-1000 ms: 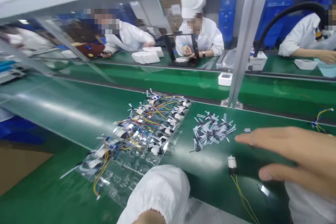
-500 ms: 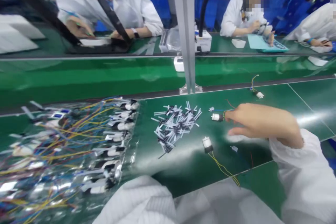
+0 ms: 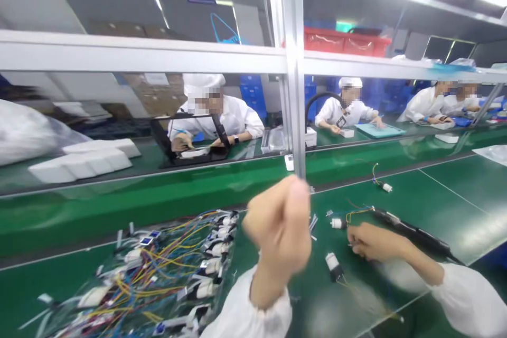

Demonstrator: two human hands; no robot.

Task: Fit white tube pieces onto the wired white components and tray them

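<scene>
My left hand (image 3: pixel 280 224) is raised in front of me with the fingers curled closed; whatever they may hold is hidden. It covers most of a pile of thin black and white strips (image 3: pixel 313 226). On the green table, my right hand (image 3: pixel 374 242) has its fingers pinched together at a small item too little to name. Just beyond its fingertips lies a small white and black motor-like part (image 3: pixel 338 223) with coloured wires. A similar part (image 3: pixel 333 263) with yellow wires rests nearer me. Behind the right hand lies a black pen-shaped tool (image 3: pixel 412 233) with a cord.
At the left, several wired assemblies (image 3: pixel 158 280) lie in rows on clear plastic. Another wired part (image 3: pixel 385 187) sits farther back. A metal post (image 3: pixel 293 90) rises at the table's far edge. Co-workers in white (image 3: pixel 222 116) sit across the bench.
The view has tilted up. My left hand has come up into view, closed. My right hand has closed its fingers nearer the table, and the black tool behind it now shows.
</scene>
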